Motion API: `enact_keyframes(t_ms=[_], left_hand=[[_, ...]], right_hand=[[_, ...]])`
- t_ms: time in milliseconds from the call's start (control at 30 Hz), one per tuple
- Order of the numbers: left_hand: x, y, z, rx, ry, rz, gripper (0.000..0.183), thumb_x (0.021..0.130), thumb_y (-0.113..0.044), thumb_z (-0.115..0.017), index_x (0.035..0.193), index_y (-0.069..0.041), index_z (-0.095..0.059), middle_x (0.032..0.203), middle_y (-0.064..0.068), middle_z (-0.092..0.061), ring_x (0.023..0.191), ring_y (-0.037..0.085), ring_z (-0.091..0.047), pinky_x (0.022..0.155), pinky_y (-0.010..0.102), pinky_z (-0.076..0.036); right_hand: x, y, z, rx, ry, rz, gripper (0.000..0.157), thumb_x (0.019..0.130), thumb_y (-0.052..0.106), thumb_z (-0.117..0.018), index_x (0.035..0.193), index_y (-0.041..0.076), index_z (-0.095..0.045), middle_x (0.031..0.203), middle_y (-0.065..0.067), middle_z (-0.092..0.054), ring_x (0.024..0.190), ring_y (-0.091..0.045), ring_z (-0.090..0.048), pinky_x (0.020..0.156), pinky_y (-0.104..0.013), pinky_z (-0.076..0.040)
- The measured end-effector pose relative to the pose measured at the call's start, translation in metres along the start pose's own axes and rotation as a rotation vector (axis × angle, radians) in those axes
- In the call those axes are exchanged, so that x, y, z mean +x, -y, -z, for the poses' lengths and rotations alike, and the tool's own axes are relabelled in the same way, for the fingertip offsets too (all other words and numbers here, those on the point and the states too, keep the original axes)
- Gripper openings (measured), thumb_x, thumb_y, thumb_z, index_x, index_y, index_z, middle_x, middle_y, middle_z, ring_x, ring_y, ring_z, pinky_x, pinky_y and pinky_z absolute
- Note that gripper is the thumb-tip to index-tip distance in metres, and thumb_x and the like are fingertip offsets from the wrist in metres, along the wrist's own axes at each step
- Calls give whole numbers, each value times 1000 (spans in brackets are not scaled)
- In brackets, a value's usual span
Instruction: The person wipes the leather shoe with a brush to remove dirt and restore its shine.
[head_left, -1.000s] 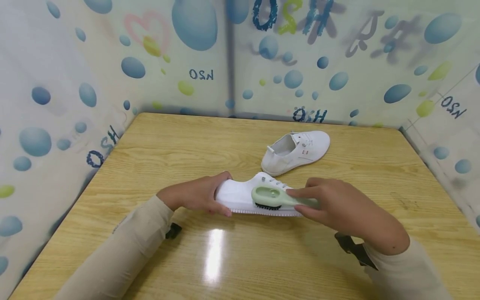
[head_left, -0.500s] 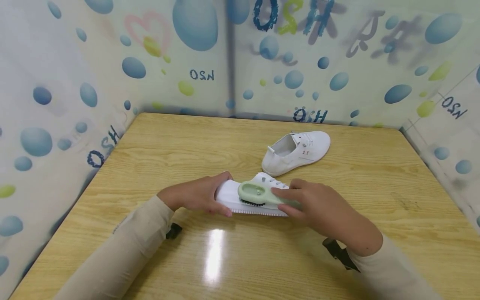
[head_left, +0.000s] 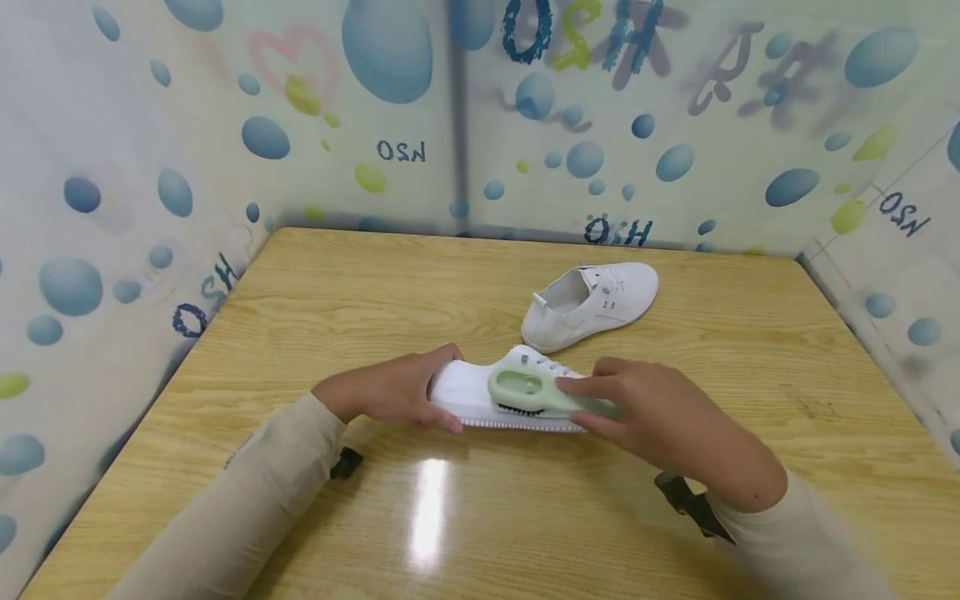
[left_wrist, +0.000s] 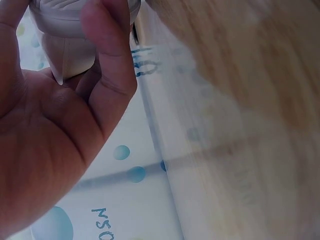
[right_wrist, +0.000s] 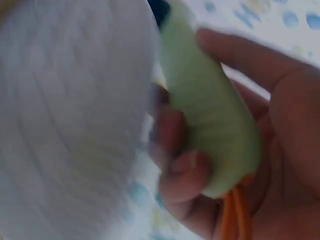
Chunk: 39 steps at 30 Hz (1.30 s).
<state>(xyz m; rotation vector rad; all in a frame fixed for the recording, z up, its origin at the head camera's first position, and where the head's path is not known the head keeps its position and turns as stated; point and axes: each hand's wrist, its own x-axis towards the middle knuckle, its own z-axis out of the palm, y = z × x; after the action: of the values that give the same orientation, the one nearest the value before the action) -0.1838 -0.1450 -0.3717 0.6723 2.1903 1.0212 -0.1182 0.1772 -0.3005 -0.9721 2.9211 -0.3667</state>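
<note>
A white lace-up shoe (head_left: 467, 390) is held on its side edge over the wooden table, its ridged sole edge toward me. My left hand (head_left: 405, 388) grips its heel end, with the thumb and fingers around it; the left wrist view shows the heel (left_wrist: 62, 30) between the fingers. My right hand (head_left: 648, 412) grips the handle of a pale green brush (head_left: 517, 387). The brush's dark bristles touch the shoe's side, below the laces. In the right wrist view, fingers curl round the green handle (right_wrist: 210, 120), and an orange cord hangs from its end.
A second white shoe (head_left: 592, 302) stands farther back on the wooden table (head_left: 375, 283), toe to the right. Walls (head_left: 315, 108) with blue and green drop patterns enclose the table's back and sides. Dark straps (head_left: 693, 504) sit at the wrists.
My right hand slid the brush left along the shoe's side, then partway back to the right. The left hand and both shoes stayed in place.
</note>
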Motion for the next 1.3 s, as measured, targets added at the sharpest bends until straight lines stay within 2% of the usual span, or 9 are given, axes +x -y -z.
enact_keyframes(t_ms=[200, 300, 433, 633, 767, 1033, 1133, 1300], left_hand=[[0, -1, 0, 7, -1, -4, 62, 80, -34, -85, 123, -17, -44, 93, 9, -61, 64, 18, -61, 59, 35, -52], [0, -1, 0, 9, 0, 2, 62, 80, -34, -85, 124, -17, -43, 96, 10, -61, 65, 19, -62, 60, 35, -52], [0, 0, 0, 0, 2, 10, 64, 80, -35, -85, 124, -17, -43, 99, 11, -60, 65, 19, -62, 60, 35, -52], [1, 4, 0, -10, 1, 15, 64, 80, -35, -85, 125, -17, -42, 98, 12, -60, 63, 19, -61, 60, 35, -52], [0, 5, 0, 5, -4, 13, 63, 81, -36, -84, 125, -17, -43, 97, 11, -61, 63, 19, -62, 59, 35, -52], [1, 5, -1, 8, -3, 5, 64, 80, -36, -85, 125, -17, -43, 96, 10, -61, 65, 19, -62, 59, 35, -53], [1, 4, -1, 16, -2, 3, 64, 80, -37, -85, 125, -18, -43, 95, 10, -62, 64, 19, -62, 58, 35, -52], [1, 2, 0, 15, 1, 11, 65, 80, -38, -85, 125, -18, -43, 97, 10, -61, 64, 19, -62, 59, 35, -52]], right_hand=[[9, 12, -17, -60, -113, 51, 36, 92, 32, -73, 127, 24, -70, 95, 0, -67, 65, -5, -49, 56, -24, -41], [8, 9, -13, -52, -79, 22, 36, 93, 33, -71, 128, 24, -70, 93, 1, -65, 64, -5, -47, 55, -23, -39], [1, -1, 2, -27, 3, -46, 35, 94, 34, -70, 127, 26, -69, 90, 3, -63, 62, -6, -43, 53, -24, -36], [-13, -16, 22, -31, 30, -127, 32, 93, 36, -70, 124, 31, -71, 86, 9, -61, 59, -7, -40, 51, -26, -33], [-11, -15, 19, -21, 16, -93, 32, 91, 33, -73, 123, 32, -71, 87, 8, -61, 60, -6, -41, 52, -25, -34], [9, 5, -12, 10, -54, 59, 35, 93, 29, -71, 127, 24, -69, 91, 2, -63, 67, -5, -46, 59, -22, -40], [9, 6, -12, 7, -56, 47, 35, 93, 29, -71, 128, 24, -69, 92, 1, -63, 68, -5, -47, 59, -23, -41], [0, -7, 5, 23, 0, -34, 33, 93, 29, -71, 126, 26, -70, 93, 3, -63, 67, -6, -46, 58, -24, -39]])
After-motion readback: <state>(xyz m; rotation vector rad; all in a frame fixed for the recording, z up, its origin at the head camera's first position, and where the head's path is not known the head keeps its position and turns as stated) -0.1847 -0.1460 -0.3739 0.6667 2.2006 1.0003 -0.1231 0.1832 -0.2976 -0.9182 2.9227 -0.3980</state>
